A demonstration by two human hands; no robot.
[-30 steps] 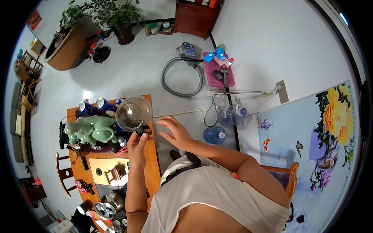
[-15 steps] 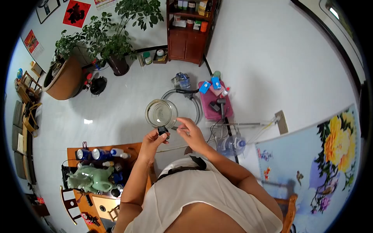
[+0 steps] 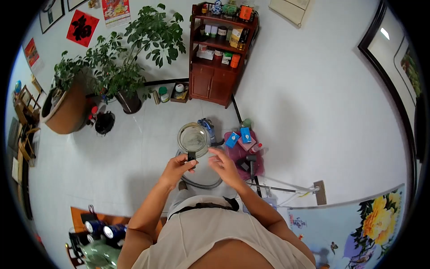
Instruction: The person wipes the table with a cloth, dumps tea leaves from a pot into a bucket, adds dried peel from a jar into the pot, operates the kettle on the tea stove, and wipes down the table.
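From my remote post I look down through the head camera and find the glass jug [image 3: 193, 138] raised out in front of the body, over the floor and well apart from the wooden table [image 3: 79, 218] at lower left. The left hand [image 3: 175, 172] is closed on its black handle [image 3: 191, 156], the thumb laid along one side and the fingers curled behind. I judge that this grip suits the piece: it leaves the round glass free of the palm, and the handle, pointing back towards the body, lets a bent arm bear the weight comfortably. The right hand [image 3: 225, 170] is apart from the left, its fingers loosely spread and nothing held in them. The fingertips are just beside the jug's right edge; whether one brushes the glass, I cannot tell from up here. Held so near, that hand looks ready to steady the round side, which a single grip at the handle leaves free to tip. Beyond the hands, the grey hose [image 3: 201, 185] curves on the floor, and two blue boxes [image 3: 245, 134] lie on a pink surface [image 3: 231, 153], beside a hair dryer [image 3: 252, 163].
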